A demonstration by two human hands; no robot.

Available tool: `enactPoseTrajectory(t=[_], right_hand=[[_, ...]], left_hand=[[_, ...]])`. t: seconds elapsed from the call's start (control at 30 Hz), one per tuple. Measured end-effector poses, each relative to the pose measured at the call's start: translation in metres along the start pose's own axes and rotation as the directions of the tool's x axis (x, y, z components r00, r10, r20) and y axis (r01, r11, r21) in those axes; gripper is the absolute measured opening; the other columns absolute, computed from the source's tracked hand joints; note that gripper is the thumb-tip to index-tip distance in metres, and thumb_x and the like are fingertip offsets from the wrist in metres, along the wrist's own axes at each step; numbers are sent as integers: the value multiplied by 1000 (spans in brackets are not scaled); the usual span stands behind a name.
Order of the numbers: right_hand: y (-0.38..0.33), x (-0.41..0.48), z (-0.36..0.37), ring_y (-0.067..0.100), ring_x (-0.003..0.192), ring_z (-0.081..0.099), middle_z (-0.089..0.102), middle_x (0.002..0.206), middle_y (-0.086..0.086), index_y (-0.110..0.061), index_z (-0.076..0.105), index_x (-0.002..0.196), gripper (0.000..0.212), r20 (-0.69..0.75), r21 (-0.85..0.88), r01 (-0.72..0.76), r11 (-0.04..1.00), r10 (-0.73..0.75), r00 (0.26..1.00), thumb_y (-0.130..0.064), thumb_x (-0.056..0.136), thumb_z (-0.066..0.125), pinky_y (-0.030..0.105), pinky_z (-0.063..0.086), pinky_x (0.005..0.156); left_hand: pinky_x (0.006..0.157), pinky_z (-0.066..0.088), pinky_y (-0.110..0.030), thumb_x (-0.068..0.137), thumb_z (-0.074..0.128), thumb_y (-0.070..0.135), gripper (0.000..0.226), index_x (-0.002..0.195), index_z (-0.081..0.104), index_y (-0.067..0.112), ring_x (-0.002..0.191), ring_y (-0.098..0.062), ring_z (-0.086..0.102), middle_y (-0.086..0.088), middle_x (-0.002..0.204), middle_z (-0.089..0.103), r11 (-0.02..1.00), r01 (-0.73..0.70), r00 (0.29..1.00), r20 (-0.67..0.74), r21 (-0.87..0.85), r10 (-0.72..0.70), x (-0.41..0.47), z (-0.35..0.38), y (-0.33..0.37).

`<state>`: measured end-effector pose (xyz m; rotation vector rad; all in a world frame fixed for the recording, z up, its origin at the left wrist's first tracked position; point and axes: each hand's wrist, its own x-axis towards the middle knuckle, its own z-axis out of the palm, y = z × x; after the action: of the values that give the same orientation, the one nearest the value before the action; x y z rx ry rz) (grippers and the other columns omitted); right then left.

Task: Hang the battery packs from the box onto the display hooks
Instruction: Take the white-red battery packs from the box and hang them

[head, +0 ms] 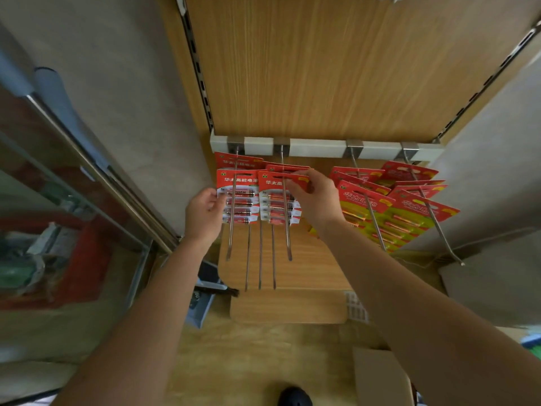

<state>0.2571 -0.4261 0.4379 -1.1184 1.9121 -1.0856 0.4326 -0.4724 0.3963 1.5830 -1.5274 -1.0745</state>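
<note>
The right hand pinches the top edge of a red battery pack between thumb and curled fingers. The card is threaded on the second hook, whose rod runs out below the hand toward the camera. Just left of it, the left hand curls its fingers round the left edge of a neighbouring pack, which hangs on the first hook. More red cards sit behind both packs, nearer the white rail above the fingers. To the right of the right wrist, further hooks carry yellow-and-red packs. Well below the right forearm, a tan flap is probably the cardboard box, though only a corner shows.
</note>
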Motion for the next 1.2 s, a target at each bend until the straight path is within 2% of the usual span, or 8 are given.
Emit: enactPoseTrajectory(t=[0.1, 0.23, 0.3, 0.6, 0.73, 0.9, 1.03, 1.2], right_hand=[[2, -10, -1, 14, 97, 59, 63, 107, 0, -15, 55, 119, 31, -48, 29, -18, 999, 19, 999, -23, 89, 59, 18, 48, 77], [14, -43, -3, 16, 122, 50, 55, 131, 1, -17, 39, 136, 47, -2, 51, -100, 994, 100, 995, -16, 92, 54, 33, 42, 102], [31, -60, -6, 18, 128, 45, 48, 139, 2, -17, 34, 141, 53, 20, -10, -127, 992, 127, 992, -14, 92, 52, 38, 39, 108], [136, -144, -52, 19, 110, 58, 62, 122, 2, -13, 60, 118, 34, 126, -279, -255, 926, 299, 946, -3, 89, 46, 18, 38, 85], [193, -182, -101, 22, 108, 61, 66, 118, 5, -14, 63, 116, 33, 108, -367, -323, 872, 385, 917, -4, 86, 52, 26, 43, 92], [263, -221, -176, 30, 101, 62, 69, 108, 11, -18, 67, 109, 33, 76, -451, -366, 814, 444, 893, -6, 87, 45, 34, 50, 83], [328, -243, -248, 17, 84, 59, 63, 84, -8, -14, 63, 106, 28, 132, -522, -342, 781, 470, 873, -9, 91, 41, 19, 47, 60], [412, -272, -341, 25, 103, 61, 65, 111, 6, -16, 63, 109, 27, 164, -575, -400, 714, 579, 799, -15, 93, 41, 34, 50, 87]], left_hand=[[67, 42, -13, 94, 51, 22, 23, 108, 57, 6, 81, -6, 57, 1, 99, 61, 1000, 23, 998, -50, 6, -22, -5, 3, 3], [87, 46, -32, 92, 53, 18, 36, 118, 48, -5, 106, -26, 55, -14, 117, 55, 990, 139, 990, -33, -7, -140, -22, 3, -13], [79, 47, -25, 93, 49, 16, 33, 117, 47, -6, 99, -24, 55, -15, 113, 55, 988, 129, 989, 59, 91, -134, -41, 8, -22], [82, 50, -28, 94, 48, 17, 24, 117, 55, 14, 101, -17, 62, 0, 114, 64, 825, -182, 904, 422, 536, -75, -153, 67, -44], [81, 52, -30, 92, 49, 18, 22, 112, 57, 19, 98, -15, 63, 3, 111, 67, 756, -280, 845, 526, 591, -98, -196, 112, -48], [78, 46, -28, 93, 46, 25, 20, 110, 57, 21, 101, -17, 62, 5, 111, 66, 734, -335, 777, 614, 591, -140, -254, 191, -41], [78, 49, -29, 93, 47, 25, 19, 107, 59, 22, 94, -15, 63, 5, 106, 67, 746, -332, 755, 637, 577, -156, -303, 274, -36], [72, 50, -25, 95, 46, 24, 17, 106, 58, 21, 88, -12, 61, 3, 106, 66, 807, -219, 710, 657, 549, -254, -376, 382, -44]])
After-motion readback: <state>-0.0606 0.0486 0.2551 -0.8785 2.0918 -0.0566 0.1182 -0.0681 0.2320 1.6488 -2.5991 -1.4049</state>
